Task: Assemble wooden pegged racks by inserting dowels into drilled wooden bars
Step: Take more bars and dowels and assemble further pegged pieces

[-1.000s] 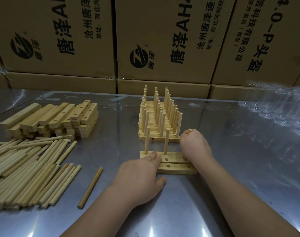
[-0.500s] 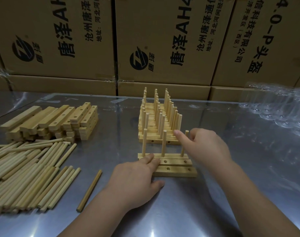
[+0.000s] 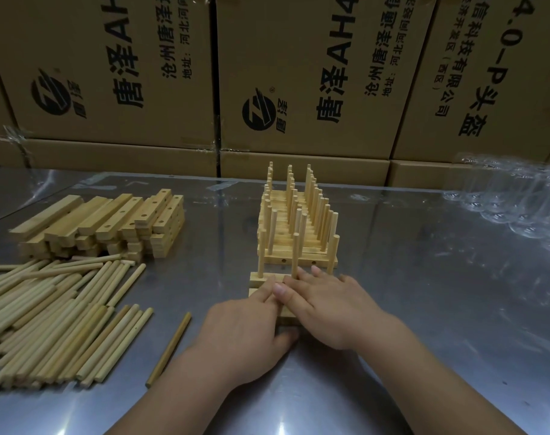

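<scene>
The rack in hand (image 3: pixel 257 277) lies near the middle of the table (image 3: pixel 424 302). Its rear bar carries three upright dowels (image 3: pixel 295 252), and a second bar (image 3: pixel 286 313) sits just in front, mostly hidden. The left hand (image 3: pixel 245 334) and right hand (image 3: pixel 333 309) both lie flat on these bars, fingers straight, pinching nothing. At twelve o'clock, close behind, stands a row of finished racks (image 3: pixel 298 221). At ten o'clock sits a pile of bare bars (image 3: pixel 110 224), at nine o'clock a heap of loose dowels (image 3: pixel 57 315), and at seven o'clock one stray dowel (image 3: pixel 170 350). A fair batch looks done, this rack seems nearly seated, and plenty of stock remains to assemble.
</scene>
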